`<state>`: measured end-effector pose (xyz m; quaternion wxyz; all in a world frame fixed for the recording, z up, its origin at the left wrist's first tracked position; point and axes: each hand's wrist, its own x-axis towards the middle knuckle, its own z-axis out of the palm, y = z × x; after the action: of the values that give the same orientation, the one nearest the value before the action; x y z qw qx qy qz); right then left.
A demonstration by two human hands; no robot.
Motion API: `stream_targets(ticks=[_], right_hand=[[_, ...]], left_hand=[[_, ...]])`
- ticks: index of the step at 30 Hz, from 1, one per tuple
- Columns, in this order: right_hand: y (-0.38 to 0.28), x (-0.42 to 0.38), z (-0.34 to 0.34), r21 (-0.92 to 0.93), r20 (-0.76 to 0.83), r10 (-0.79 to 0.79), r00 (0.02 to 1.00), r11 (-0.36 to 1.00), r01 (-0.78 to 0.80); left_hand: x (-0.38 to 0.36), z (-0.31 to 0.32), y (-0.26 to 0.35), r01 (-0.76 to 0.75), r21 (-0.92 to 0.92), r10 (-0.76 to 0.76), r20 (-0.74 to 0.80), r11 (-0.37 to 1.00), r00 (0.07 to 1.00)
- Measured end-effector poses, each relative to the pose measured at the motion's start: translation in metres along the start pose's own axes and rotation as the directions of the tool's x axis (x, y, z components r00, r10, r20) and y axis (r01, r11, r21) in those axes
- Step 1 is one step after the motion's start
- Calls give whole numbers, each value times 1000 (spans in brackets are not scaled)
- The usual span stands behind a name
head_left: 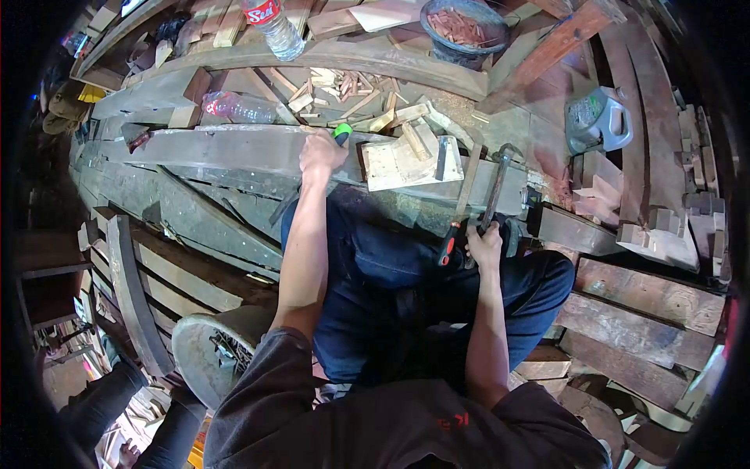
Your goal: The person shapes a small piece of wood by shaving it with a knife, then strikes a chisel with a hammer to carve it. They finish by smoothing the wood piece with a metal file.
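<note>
My left hand (322, 152) is closed around a tool with a bright green and black handle end (341, 133), over the long wooden beam (226, 148). The rest of that tool is hidden by the hand. My right hand (484, 244) grips a hammer (498, 184) by its dark shaft, with the head pointing away from me. Just left of it lies a long narrow blade with an orange and black handle (449, 244), probably a saw. Between the hands, a pale board (383, 173) on the beam bears a small wood block (416, 142) and a dark flat strip (442, 159).
Wood offcuts (344, 86) lie behind the beam, near a fallen plastic bottle (238, 108). An upright bottle (283, 39), a bucket of wood chips (461, 35) and a jerrycan (598, 121) stand farther back. At my left is a bucket of metal pieces (191, 344); another person's legs (168, 434) show behind it.
</note>
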<state>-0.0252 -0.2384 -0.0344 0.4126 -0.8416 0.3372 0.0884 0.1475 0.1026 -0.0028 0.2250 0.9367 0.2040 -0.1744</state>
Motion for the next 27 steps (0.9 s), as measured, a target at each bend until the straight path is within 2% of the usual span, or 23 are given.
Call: stream_targets(ticks=[3,7,10,16,22,27], right_hand=[[-4,-3,-1,-6,5,17,1000,1000,-17],[9,4,3,-15,-15,-36,999,999,35],[10,5,3,-20,-9,-35,999,999,35],[9,3,2,11,-3,-22,1000,1000,22],[17,9,4,-10,-14,-23,1000,1000,23],[4,3,1,-19,-6,8,1000,1000,-8]], left_hand=[[3,-3,0,-15,16,14,73,1000,997],[1,-2,-3,-26,-4,26,42,1000,999],[3,-5,-5,-8,-81,16,100,997,995],[10,-4,-10,-23,-71,31,118,997,993],[17,2,-18,-60,-42,59,-20,997,998],[16,-3,-23,-82,-185,57,-135,979,989]])
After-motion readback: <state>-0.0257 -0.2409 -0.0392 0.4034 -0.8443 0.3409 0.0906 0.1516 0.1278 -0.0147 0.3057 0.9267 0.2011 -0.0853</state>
